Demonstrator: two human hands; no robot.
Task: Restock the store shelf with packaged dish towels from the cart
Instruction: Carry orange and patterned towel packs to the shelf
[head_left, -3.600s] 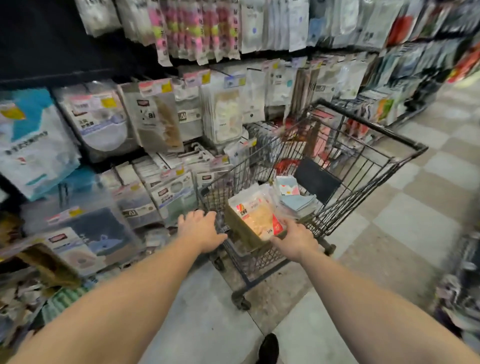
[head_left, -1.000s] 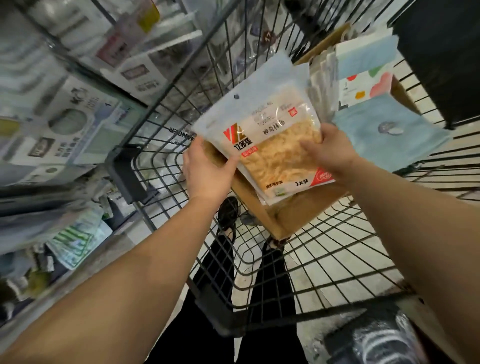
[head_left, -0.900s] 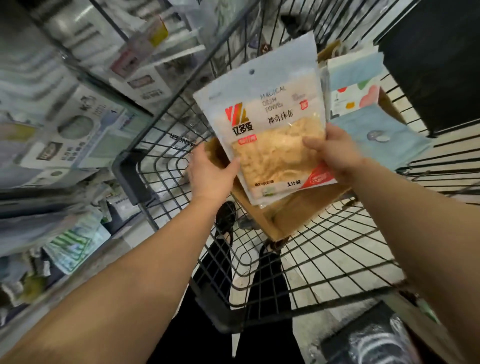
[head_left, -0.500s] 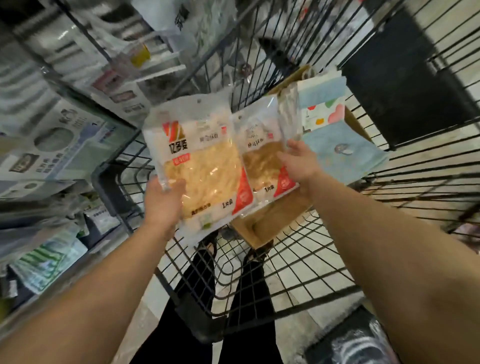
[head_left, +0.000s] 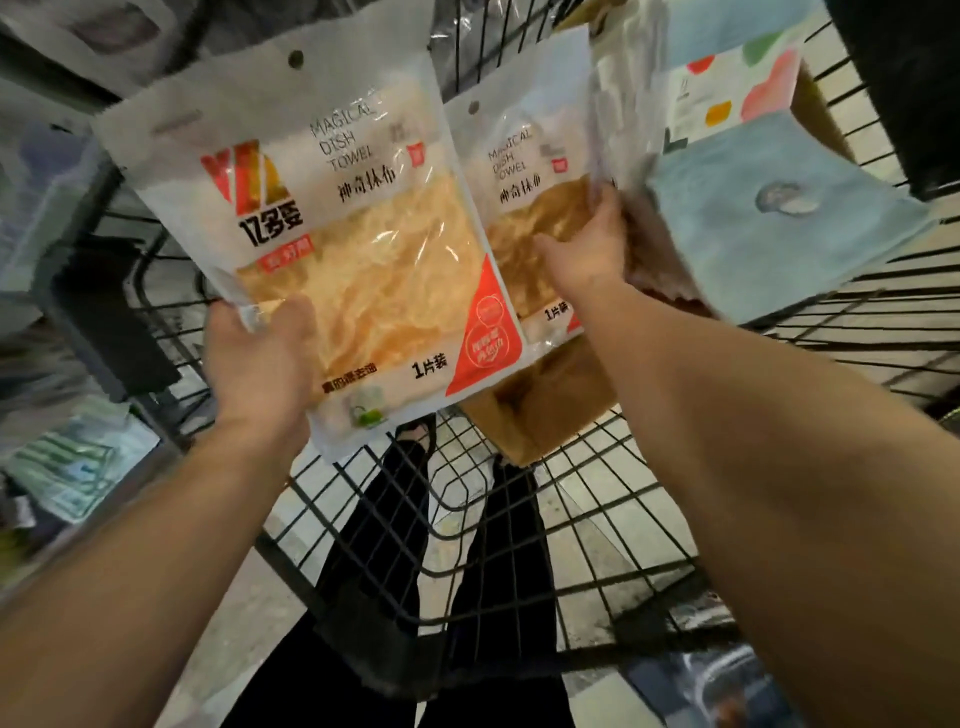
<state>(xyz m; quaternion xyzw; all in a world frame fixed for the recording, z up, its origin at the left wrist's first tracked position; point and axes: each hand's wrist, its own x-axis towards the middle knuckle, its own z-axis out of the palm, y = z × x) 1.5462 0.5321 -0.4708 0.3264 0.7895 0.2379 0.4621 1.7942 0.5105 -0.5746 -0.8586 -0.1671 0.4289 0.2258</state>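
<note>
Left hand (head_left: 257, 364) held 1 dish towel pack (head_left: 337, 223) by its bottom corner above the cart (head_left: 545, 530). Right hand (head_left: 587, 254) gripped a 2nd pack (head_left: 524, 208), standing in the cardboard box (head_left: 550, 410).

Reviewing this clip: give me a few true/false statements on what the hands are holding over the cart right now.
1. The left hand grips the nearer clear packet of yellow dish towel by its lower corner. True.
2. The right hand hangs free of everything. False: it holds a second yellow dish towel packet.
3. The brown cardboard box sits in the black wire cart. True.
4. The folded light blue cloth lies on the floor. False: it rests on the box's contents.
</note>
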